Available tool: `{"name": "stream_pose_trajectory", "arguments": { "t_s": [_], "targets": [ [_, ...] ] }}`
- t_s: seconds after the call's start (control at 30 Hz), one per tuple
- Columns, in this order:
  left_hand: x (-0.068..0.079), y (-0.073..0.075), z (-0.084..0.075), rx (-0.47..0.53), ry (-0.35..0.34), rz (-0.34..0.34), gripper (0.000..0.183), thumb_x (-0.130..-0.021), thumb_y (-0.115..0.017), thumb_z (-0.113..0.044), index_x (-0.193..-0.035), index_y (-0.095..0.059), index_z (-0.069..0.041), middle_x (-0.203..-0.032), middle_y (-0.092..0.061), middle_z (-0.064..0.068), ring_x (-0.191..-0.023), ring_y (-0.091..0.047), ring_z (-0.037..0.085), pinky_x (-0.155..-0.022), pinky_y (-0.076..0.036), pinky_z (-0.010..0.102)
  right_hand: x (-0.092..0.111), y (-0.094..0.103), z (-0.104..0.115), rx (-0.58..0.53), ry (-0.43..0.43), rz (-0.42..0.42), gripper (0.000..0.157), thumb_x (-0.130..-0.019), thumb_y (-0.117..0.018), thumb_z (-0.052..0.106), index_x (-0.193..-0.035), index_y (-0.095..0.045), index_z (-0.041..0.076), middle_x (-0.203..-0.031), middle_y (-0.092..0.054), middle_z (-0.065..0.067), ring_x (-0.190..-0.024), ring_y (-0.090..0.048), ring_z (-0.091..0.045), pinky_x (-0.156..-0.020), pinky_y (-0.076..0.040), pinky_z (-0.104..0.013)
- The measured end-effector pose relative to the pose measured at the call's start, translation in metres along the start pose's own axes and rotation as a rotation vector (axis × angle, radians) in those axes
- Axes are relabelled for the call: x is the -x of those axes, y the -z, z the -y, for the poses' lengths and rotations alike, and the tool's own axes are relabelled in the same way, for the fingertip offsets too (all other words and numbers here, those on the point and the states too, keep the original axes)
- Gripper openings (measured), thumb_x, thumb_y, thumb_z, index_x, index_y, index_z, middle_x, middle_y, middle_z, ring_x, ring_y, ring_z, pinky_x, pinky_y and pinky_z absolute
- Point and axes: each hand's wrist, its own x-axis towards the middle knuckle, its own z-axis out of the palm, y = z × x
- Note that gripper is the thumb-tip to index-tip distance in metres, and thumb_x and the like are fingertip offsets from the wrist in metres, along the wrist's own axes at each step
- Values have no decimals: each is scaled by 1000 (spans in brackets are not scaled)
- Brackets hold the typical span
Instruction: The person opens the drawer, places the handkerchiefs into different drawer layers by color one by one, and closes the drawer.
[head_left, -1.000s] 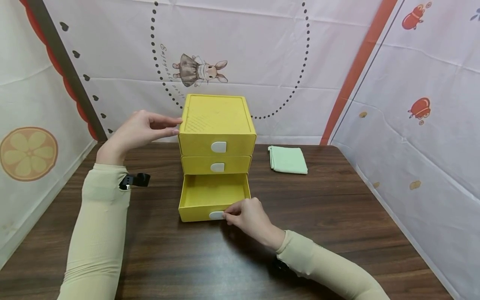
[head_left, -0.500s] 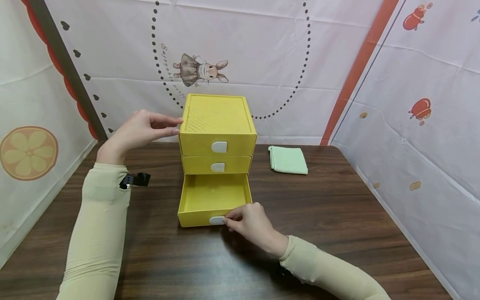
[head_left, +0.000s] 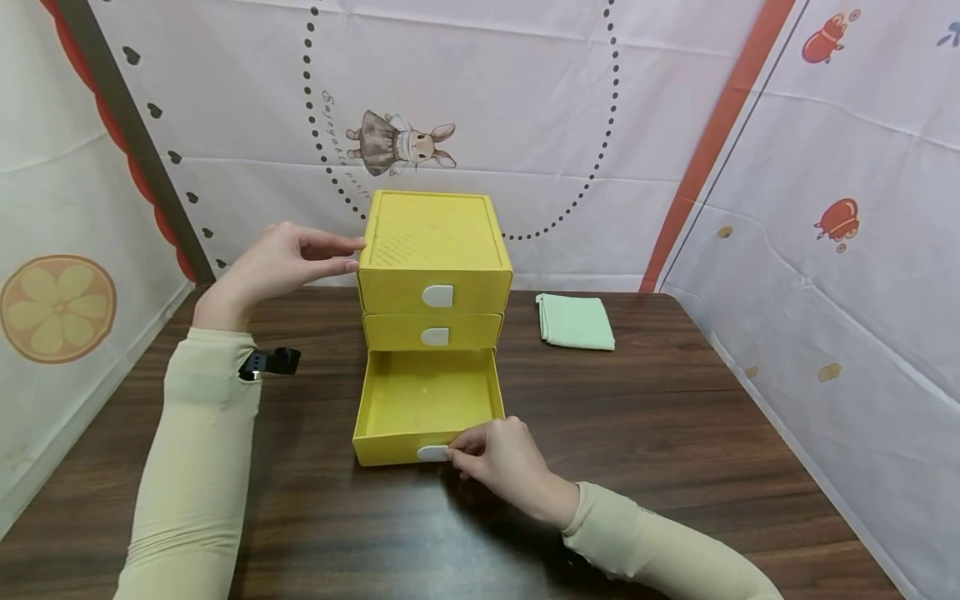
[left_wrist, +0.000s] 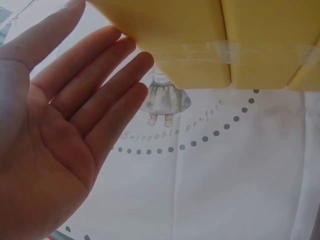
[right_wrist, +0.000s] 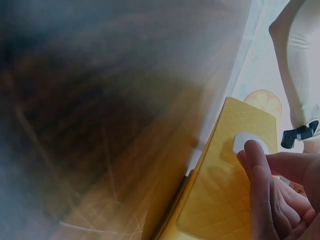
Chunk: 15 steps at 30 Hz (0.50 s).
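Observation:
A yellow drawer cabinet (head_left: 437,229) stands at the back middle of the table. Its two upper drawers sit closed, while the bottom drawer (head_left: 384,451) is pulled far out and shows a bare inside. My right hand (head_left: 510,468) pinches the white handle (head_left: 431,453) of that bottom drawer between thumb and fingers. In the right wrist view the handle (right_wrist: 243,141) is partly covered by the fingertips. My left hand (head_left: 272,262) touches the cabinet's upper left edge with its fingertips, the fingers fairly straight. Strips of clear tape (left_wrist: 200,52) cross the cabinet's side in the left wrist view.
A folded pale green cloth (head_left: 576,322) lies to the right of the cabinet on the dark wooden table (head_left: 637,417). Printed fabric walls (head_left: 540,100) enclose the table at the back and both sides. A black strap (head_left: 281,360) hangs at the left wrist.
The bottom drawer has slid further out toward me, with my right hand moving along on its handle. My left hand stays in place at the cabinet's upper left edge.

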Motion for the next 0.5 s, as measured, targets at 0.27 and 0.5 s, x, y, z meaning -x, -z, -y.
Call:
{"name": "stream_pose_trajectory", "arguments": {
  "t_s": [0.27,0.5],
  "targets": [
    [-1,0,2,2,-9,1,41,-76,-58,-54,-115,-58,-38,-112,-60,-11,-98,-56,6,-79,-45,31,1,-1,-1,8,19,25,9,-81,-64,26,-79,-72,22,-60,-64,16,-46,-52,11,-42,-39,-12],
    [-1,0,2,-3,-9,-2,43,-76,-58,-55,-115,-58,-38,-112,-60,-9,-98,-56,8,-80,-44,36,2,-2,-2,16,12,46,8,-80,-65,24,-79,-72,22,-59,-64,15,-47,-51,12,-42,-39,-13]
  ]
}}
